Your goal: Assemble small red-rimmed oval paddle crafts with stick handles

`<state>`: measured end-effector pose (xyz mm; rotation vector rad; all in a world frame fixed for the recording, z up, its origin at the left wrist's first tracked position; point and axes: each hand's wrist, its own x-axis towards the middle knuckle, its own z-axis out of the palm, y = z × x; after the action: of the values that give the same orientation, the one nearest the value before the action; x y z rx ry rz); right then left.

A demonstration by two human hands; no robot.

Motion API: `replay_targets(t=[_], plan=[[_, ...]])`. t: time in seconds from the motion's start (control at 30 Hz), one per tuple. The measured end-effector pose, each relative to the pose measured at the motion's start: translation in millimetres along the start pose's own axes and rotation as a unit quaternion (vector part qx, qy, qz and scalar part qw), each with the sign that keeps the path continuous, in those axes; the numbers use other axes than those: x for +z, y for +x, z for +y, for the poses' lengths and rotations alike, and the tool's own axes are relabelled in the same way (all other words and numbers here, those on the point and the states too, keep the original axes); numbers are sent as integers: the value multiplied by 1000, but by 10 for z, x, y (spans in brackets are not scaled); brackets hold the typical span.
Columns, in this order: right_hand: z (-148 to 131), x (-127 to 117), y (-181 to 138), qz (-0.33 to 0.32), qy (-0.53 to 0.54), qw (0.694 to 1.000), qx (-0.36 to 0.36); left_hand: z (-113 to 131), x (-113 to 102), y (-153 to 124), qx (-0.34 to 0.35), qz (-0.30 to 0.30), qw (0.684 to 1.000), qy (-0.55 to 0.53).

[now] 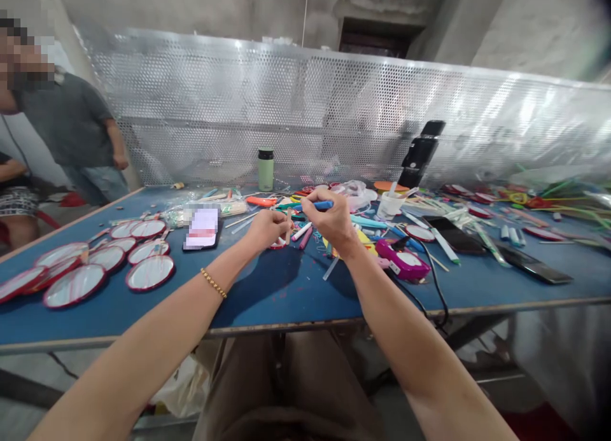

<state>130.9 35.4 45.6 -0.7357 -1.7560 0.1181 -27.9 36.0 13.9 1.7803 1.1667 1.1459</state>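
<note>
Both my arms reach over the blue table (286, 294). My left hand (268, 228) is closed around a thin wooden stick (288, 227) held upright, with a red-rimmed piece just under it. My right hand (331, 218) is closed on a blue pen-like tool (323, 205) whose tip points left toward the stick. The two hands are almost touching above a scatter of coloured sticks and pens. A beaded bracelet (213, 282) sits on my left wrist.
Several red-rimmed round fans (150, 272) lie at the left. A phone (202, 228), a green flask (266, 170), a white cup (390, 205), a pink glue gun (405, 261) with cable and dark phones (453, 235) lie around. A perforated metal screen (334, 110) backs the table. A person (71, 135) stands far left.
</note>
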Motion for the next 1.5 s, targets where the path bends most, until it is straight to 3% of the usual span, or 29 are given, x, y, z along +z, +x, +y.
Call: replay_targets(t=[0.2, 0.47, 0.97, 1.5], plan=[[4, -1, 1, 1, 14, 1000, -4, 10, -13, 18, 6, 19, 1000, 20], [22, 8, 4, -5, 6, 1000, -5, 32, 17, 3, -12, -1, 1000, 0], [32, 10, 4, -9, -12, 1000, 1, 31, 17, -2, 13, -7, 1000, -6], [-16, 15, 8, -5, 34, 999, 12, 54, 31, -7, -6, -10, 999, -36]])
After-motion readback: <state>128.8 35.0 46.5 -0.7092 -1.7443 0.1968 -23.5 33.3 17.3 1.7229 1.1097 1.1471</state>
